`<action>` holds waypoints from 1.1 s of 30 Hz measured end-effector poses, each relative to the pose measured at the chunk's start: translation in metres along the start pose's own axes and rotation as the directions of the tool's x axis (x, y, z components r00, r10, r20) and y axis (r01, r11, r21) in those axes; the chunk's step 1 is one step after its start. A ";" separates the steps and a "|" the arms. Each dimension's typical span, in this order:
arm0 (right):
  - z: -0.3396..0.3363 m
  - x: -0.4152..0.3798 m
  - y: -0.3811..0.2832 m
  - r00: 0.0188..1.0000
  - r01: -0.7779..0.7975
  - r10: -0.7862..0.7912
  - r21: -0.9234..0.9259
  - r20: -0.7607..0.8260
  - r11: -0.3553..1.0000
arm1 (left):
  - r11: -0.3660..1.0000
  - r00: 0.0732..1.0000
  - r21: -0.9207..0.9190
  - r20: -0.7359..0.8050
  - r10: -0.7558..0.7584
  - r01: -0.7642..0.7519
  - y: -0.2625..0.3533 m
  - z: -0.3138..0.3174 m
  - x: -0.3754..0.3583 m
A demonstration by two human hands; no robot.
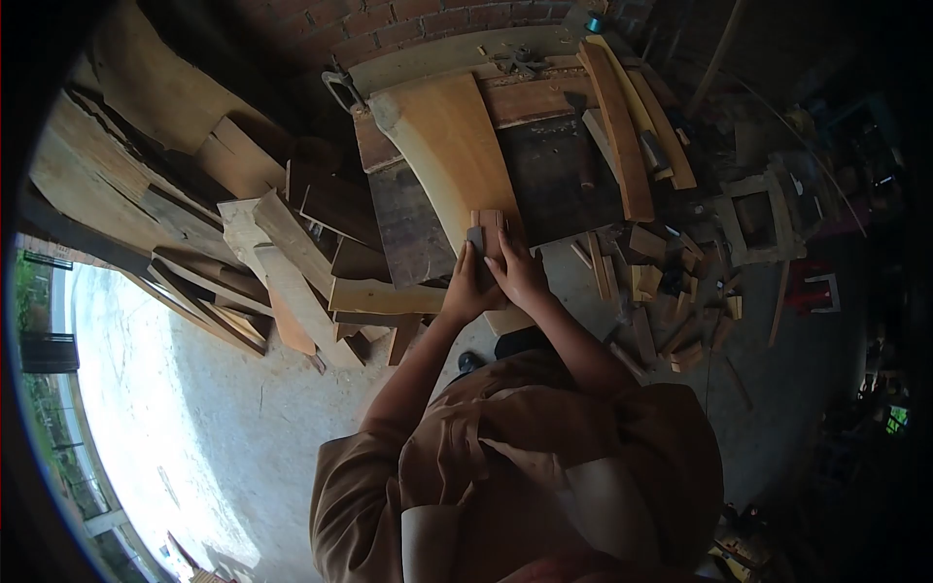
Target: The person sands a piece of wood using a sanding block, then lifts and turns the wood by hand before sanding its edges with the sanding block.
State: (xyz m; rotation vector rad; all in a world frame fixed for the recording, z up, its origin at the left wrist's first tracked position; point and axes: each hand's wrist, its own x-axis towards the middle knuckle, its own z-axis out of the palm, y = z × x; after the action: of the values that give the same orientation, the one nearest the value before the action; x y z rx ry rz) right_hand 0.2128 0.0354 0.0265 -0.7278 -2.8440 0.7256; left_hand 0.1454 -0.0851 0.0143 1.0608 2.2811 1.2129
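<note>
A long, pale-edged wooden board (462,136) lies on the dark workbench (559,160), its near end toward my body. Close over that near end, both hands hold a small reddish-brown wooden block (491,225) with a narrow, darker piece (475,236) along its left side. My left hand (467,293) is closed at the lower left, fingertips at the dark piece. My right hand (520,276) grips the block's right side, fingers pointing up along it. The palms come together below the block and hide its lower part.
A metal clamp (342,87) sits at the bench's far left corner. Curved wooden strips (622,131) lie on the right side. Leaning planks (292,238) crowd the left, and wood offcuts (690,340) litter the floor at right. A brick wall (389,27) stands behind.
</note>
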 end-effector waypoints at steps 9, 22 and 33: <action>-0.008 0.006 -0.028 0.985 0.103 -0.110 -0.062 -0.132 0.993 | 0.169 0.896 -0.903 0.338 -0.287 0.395 -0.014 -0.013 -0.018; -0.004 0.006 -0.002 0.972 0.234 -0.234 0.030 -0.003 0.972 | 0.394 0.828 -0.820 0.160 -0.538 0.415 -0.015 -0.021 -0.003; -0.025 0.020 0.067 0.992 0.120 -0.099 0.325 -0.082 0.938 | 0.923 0.859 0.214 -0.476 -0.187 0.319 -0.040 -0.027 0.105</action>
State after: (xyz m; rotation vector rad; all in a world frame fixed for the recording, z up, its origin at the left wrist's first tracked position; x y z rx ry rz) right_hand 0.2292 0.1075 0.0165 -0.5257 -2.5843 1.1011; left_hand 0.0422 -0.0358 0.0014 0.5607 2.9139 1.1259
